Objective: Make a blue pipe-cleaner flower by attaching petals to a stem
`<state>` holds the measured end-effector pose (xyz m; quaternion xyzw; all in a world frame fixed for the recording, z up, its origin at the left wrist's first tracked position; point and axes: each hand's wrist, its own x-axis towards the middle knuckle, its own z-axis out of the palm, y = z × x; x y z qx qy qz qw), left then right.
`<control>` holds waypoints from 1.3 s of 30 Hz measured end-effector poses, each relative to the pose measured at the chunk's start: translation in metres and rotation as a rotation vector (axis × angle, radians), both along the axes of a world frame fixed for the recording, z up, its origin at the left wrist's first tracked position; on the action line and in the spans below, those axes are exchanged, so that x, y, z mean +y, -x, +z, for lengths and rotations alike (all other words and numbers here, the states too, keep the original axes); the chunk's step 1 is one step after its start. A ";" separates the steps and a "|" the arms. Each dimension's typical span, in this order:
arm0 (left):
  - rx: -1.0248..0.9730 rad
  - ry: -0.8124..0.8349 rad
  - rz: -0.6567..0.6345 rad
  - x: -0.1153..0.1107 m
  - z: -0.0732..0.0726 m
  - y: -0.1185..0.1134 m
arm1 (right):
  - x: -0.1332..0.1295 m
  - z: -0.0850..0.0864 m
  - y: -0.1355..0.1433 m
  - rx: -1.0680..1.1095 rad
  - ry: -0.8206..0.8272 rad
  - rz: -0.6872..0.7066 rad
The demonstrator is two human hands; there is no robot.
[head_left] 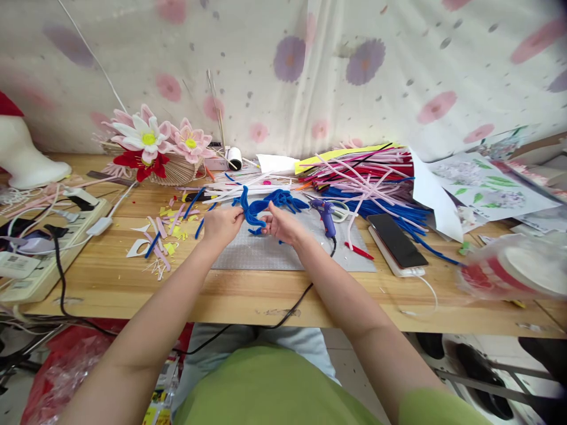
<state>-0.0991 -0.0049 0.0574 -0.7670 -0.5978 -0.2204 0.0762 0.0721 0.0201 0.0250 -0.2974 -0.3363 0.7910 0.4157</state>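
Observation:
Above a grey cutting mat (248, 254), both hands hold a blue pipe-cleaner flower (253, 208) with curved, fuzzy petals. My left hand (224, 224) is closed, pinching it at its left side. On the right, my right hand (282, 223) has its fingers curled around the flower's lower part; the fingertips are partly hidden. More blue fuzzy petals (287, 199) show just behind my right hand; whether they belong to the same piece I cannot tell. A purple hot glue gun (326, 217) lies right of that hand, near scissors with pale handles (340, 211).
Pipe-cleaner bundles (367, 177) fill the back. Cut scraps (166, 236) lie left, near a power strip (57, 248). Finished flowers (148, 139) stand back left. A phone (396, 239), a red pen (359, 251) and a plastic-wrapped cup (518, 268) are right. The glue gun's cord (295, 308) crosses the table edge.

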 end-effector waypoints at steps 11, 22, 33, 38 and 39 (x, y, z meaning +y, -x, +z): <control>0.072 -0.070 -0.012 0.005 -0.013 0.001 | -0.009 0.018 0.014 0.059 0.336 0.110; -0.062 0.062 -0.207 0.002 -0.013 0.004 | 0.001 0.013 0.008 0.020 0.408 0.041; -0.208 0.142 -0.188 0.002 -0.007 0.003 | 0.006 0.006 0.000 -0.016 0.332 0.180; -0.154 0.103 -0.203 0.001 -0.010 0.000 | 0.003 0.003 0.004 0.003 0.313 0.155; -0.151 0.091 -0.204 0.002 -0.011 0.000 | 0.004 0.002 0.005 0.026 0.315 0.142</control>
